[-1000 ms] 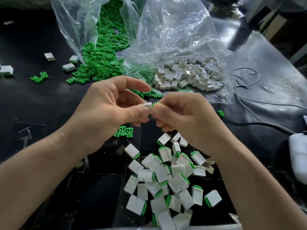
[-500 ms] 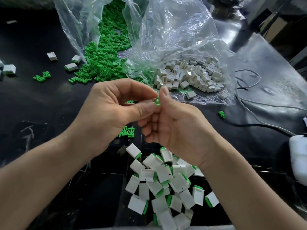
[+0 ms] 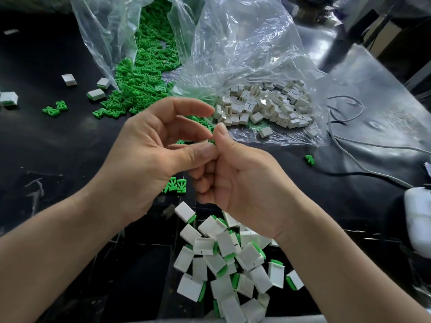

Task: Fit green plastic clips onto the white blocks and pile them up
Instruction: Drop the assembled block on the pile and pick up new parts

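Observation:
My left hand (image 3: 149, 157) and my right hand (image 3: 242, 180) meet at mid-frame above the black table. Between their thumbs and fingertips they pinch a small white block with a green clip (image 3: 208, 142), almost wholly hidden by the fingers. Below the hands lies a pile of white blocks with green clips fitted (image 3: 228, 264). Loose green clips (image 3: 144, 85) spill from a clear bag at the upper left. Bare white blocks (image 3: 263, 106) lie in a second clear bag at the upper right. Two loose clips (image 3: 176, 185) rest under my left hand.
Stray white blocks (image 3: 95, 94) and a pair of clips (image 3: 54, 108) lie at the left of the black table (image 3: 58, 145). A single clip (image 3: 309, 159) and grey cables (image 3: 349, 145) are at the right. A white object (image 3: 417, 220) sits at the right edge.
Both hands have turned: my right palm now faces up and its thumb points upward. My left index finger has lifted off the piece. The pinched piece is more hidden than a second ago.

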Demonstrator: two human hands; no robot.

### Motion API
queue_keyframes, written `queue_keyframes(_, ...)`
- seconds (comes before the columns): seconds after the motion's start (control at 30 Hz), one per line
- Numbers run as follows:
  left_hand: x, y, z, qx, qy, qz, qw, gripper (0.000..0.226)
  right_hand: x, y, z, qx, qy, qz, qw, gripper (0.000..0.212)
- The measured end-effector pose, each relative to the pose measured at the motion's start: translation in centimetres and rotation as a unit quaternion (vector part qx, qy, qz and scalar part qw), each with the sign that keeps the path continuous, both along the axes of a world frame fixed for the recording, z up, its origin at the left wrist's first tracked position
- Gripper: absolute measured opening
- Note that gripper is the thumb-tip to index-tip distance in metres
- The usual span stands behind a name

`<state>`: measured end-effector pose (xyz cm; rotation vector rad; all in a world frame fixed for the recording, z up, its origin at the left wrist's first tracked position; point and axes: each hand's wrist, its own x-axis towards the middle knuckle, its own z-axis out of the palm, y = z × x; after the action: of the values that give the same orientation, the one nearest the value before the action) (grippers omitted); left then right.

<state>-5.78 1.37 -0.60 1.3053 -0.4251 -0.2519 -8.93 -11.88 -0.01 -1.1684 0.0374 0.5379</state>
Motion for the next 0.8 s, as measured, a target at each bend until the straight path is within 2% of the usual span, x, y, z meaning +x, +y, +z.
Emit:
queue_keyframes(0.07,0.01,-0.02,0.04,0.003,0.004,0.005,1.0,0.033,0.09,-0.12,-0.11,0.003,0.009,0.006,1.0,0.071)
queue_keyframes(0.17,0.01,0.05,0.04,0.006,0.012,0.002,1.0,0.028,0.19,-0.15,-0.09,-0.012,0.008,-0.012,1.0,0.044)
queue_keyframes(0.23,0.0,0.1,0.04,0.006,0.022,0.006,1.0,0.028,0.2,-0.16,-0.1,-0.023,0.006,-0.017,1.0,0.038)
queue_keyframes(0.6,0.05,0.18,0.19,-0.003,0.027,0.009,1.0,0.033,0.25,-0.08,-0.65,-0.039,-0.012,-0.015,0.999,0.038)
queue_keyframes(0.8,-0.1,-0.02,0.11,0.004,0.031,0.019,0.999,0.031,0.08,-0.04,-0.75,-0.093,-0.056,-0.003,0.994,0.044)
